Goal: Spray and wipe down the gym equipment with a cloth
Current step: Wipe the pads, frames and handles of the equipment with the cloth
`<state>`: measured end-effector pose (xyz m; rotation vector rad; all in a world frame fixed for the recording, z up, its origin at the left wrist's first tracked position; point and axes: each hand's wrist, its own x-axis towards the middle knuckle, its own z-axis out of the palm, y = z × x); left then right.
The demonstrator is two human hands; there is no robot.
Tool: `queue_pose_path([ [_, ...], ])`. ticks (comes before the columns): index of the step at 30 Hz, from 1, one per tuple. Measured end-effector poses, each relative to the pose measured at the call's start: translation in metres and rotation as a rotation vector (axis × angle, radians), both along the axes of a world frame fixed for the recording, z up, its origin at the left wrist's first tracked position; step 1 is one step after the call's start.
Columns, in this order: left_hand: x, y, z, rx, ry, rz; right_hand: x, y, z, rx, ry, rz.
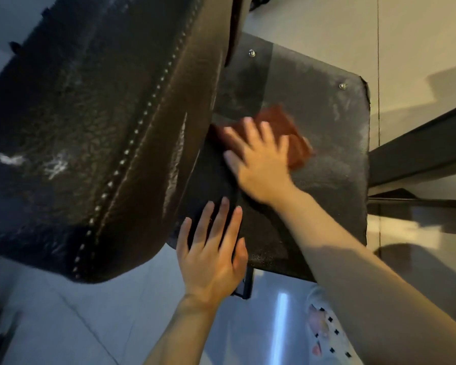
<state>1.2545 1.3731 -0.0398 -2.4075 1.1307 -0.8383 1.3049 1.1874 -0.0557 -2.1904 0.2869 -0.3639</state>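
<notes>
A reddish-brown cloth [284, 133] lies flat on the dark textured plate [327, 143] of the gym machine, under the big black padded cushion [90, 133]. My right hand [258, 164] presses on the cloth with straight, spread fingers; the hand is blurred. My left hand [212, 248] rests flat on the plate's near edge, fingers straight, holding nothing. The far right part of the plate looks grey and dusty; the part near my hands looks darker. White streaks show on the cushion's left side.
Two bolts [251, 52] [342, 86] stand out of the plate's far part. A dark steel frame beam [419, 151] runs off to the right. A bracket [244, 288] hangs under the plate's near edge. Glossy tiled floor [103, 312] lies below.
</notes>
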Motion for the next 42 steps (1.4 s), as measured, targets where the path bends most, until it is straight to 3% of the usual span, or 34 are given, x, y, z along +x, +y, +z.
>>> queue_pose_path([
  [2, 0.0, 0.002, -0.001, -0.005, 0.004, -0.025, 0.01, 0.012, 0.016, -0.041, -0.151, 0.14],
  [4, 0.0, 0.002, -0.002, 0.004, -0.001, -0.029, 0.019, 0.0, 0.013, -0.075, -0.173, 0.142],
  [6, 0.001, 0.001, -0.002, 0.005, -0.002, -0.018, 0.024, -0.03, -0.011, -0.053, -0.051, -0.005],
  [9, 0.0, 0.001, -0.002, 0.013, 0.003, -0.014, 0.0, -0.094, -0.066, 0.153, 0.218, -0.266],
  [11, 0.0, 0.002, -0.002, 0.007, 0.007, -0.02, -0.029, -0.113, -0.089, 0.247, 0.245, -0.341],
  [17, -0.001, -0.001, 0.0, 0.006, 0.029, 0.028, -0.068, -0.052, -0.098, 0.154, 0.233, -0.346],
  [22, -0.007, -0.004, 0.009, 0.014, 0.172, 0.083, -0.117, 0.006, -0.098, 0.145, 0.242, -0.321],
  [27, -0.038, 0.015, 0.021, -0.056, 0.325, 0.004, -0.147, 0.072, -0.066, 0.179, 0.198, -0.316],
  [31, -0.068, 0.043, 0.03, -0.151, 0.384, 0.064, -0.121, 0.097, -0.025, 0.049, -0.106, 0.043],
  [34, -0.079, 0.06, 0.046, -0.274, 0.393, 0.095, -0.111, 0.086, -0.025, -0.051, -0.157, 0.188],
  [37, -0.088, 0.061, 0.058, -0.323, 0.401, 0.103, -0.125, 0.083, -0.044, -0.1, -0.114, 0.14],
  [42, -0.096, 0.034, 0.071, -0.229, 0.435, 0.077, -0.172, 0.079, -0.087, 0.068, 0.078, -0.061],
])
